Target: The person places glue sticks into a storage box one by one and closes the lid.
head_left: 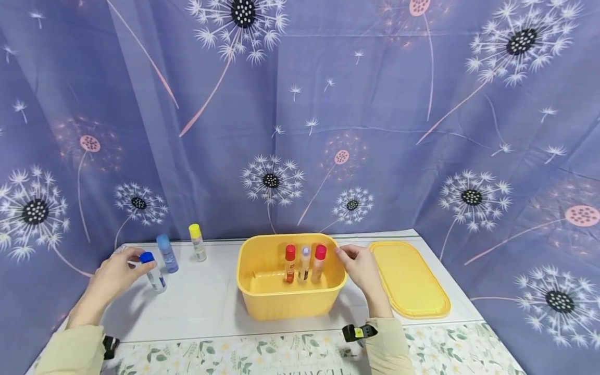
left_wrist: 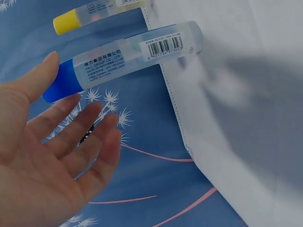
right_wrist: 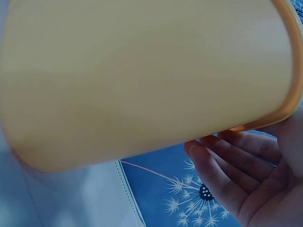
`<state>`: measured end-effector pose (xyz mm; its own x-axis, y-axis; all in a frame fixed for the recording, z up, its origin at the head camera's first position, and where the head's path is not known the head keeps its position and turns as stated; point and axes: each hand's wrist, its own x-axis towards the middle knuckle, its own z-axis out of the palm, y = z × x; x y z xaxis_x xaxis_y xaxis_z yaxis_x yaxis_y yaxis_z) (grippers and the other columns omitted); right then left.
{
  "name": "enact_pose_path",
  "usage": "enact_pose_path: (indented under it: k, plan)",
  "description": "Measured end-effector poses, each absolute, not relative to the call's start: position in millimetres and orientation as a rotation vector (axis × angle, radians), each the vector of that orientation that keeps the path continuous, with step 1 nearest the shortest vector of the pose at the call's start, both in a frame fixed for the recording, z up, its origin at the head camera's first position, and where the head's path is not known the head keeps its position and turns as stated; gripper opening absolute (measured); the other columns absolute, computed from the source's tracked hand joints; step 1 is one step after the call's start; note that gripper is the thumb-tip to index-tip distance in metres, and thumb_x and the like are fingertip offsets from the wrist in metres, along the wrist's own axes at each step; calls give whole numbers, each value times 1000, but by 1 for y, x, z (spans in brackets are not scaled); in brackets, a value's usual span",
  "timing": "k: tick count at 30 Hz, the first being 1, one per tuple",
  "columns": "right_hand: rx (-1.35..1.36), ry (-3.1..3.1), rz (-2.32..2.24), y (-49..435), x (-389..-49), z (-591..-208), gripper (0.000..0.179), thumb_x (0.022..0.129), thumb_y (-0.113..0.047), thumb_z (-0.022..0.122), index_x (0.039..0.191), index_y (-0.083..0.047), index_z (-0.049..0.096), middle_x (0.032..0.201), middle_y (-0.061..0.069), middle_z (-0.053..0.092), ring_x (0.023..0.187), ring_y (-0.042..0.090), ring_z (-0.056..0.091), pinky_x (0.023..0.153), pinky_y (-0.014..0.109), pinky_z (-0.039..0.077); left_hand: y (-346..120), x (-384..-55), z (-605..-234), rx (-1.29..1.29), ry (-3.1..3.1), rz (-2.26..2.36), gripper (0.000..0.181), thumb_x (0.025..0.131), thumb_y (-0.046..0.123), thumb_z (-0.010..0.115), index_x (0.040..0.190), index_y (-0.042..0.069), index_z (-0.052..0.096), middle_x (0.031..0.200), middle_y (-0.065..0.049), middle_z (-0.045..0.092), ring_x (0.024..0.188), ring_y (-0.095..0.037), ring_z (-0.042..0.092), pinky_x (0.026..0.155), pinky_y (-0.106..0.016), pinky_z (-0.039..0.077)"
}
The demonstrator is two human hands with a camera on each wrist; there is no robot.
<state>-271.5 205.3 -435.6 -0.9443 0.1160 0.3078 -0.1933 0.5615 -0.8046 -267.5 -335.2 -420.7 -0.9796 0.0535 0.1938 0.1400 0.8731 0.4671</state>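
My left hand point(head_left: 117, 271) pinches the blue cap of a clear glue bottle point(left_wrist: 132, 56) between thumb and forefinger; the other fingers are spread apart from it. The bottle leans slightly at the left of the table, and whether its base touches the tabletop I cannot tell. Behind it stand a light-blue glue bottle point(head_left: 167, 254) and a yellow-capped one point(head_left: 198, 243). My right hand point(head_left: 361, 263) holds the right-end rim of an open yellow box point(head_left: 290, 307), fingers along the outside wall point(right_wrist: 142, 85). Inside the box stand two red-capped bottles point(head_left: 289, 265) point(head_left: 319, 264) and a pale-capped one point(head_left: 304, 264).
A yellow lid point(head_left: 412, 281) lies flat on the white tabletop point(head_left: 206, 302), right of the box. A floral cloth point(head_left: 244, 354) runs along the table's front. Purple dandelion-print curtains point(head_left: 309, 104) rise behind and at both sides.
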Motion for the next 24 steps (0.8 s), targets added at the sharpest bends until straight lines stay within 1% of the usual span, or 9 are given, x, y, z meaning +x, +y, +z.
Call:
enact_pose_path:
  k: [4, 10, 13, 16, 20, 24]
  plan:
    - [71, -2466, 1322, 205, -272, -435, 18, 93, -19, 68, 95, -3, 75, 83, 10, 72, 70, 16, 63, 64, 28, 50, -334, -269, -421, -146, -2875, -760, 61, 93, 49, 62, 121, -6, 57, 105, -26, 64, 94, -44, 60, 72, -56, 45]
    - [66, -2475, 1331, 206, -271, -437, 19, 93, -19, 68, 95, -2, 75, 82, 7, 72, 70, 15, 63, 64, 28, 50, -335, -268, -422, -160, -2895, -768, 58, 93, 45, 64, 117, -8, 58, 98, -23, 67, 89, -41, 62, 71, -55, 46]
    - [59, -2477, 1339, 206, -269, -437, 18, 93, -18, 68, 96, -2, 75, 82, 7, 72, 72, 16, 64, 65, 29, 51, -334, -268, -422, -170, -2888, -773, 55, 93, 43, 65, 114, -7, 59, 95, -22, 67, 87, -40, 63, 71, -55, 46]
    - [54, -2474, 1339, 207, -269, -436, 19, 93, -19, 68, 96, -2, 75, 84, 9, 72, 73, 17, 65, 66, 29, 51, -333, -269, -421, -180, -2889, -765, 54, 93, 41, 65, 115, -8, 58, 95, -22, 67, 87, -40, 63, 72, -55, 46]
    - [50, -2468, 1324, 207, -270, -436, 20, 93, -21, 68, 96, -3, 75, 85, 11, 72, 73, 18, 65, 66, 29, 50, -333, -272, -419, -189, -2896, -754, 60, 92, 43, 66, 118, -11, 57, 97, -24, 66, 88, -41, 62, 72, -56, 47]
    - [55, -2477, 1319, 206, -271, -437, 20, 93, -21, 68, 96, -3, 76, 84, 9, 72, 71, 16, 63, 65, 29, 50, -335, -270, -418, -190, -2910, -744, 59, 91, 43, 67, 114, -10, 59, 94, -22, 67, 85, -39, 63, 69, -53, 47]
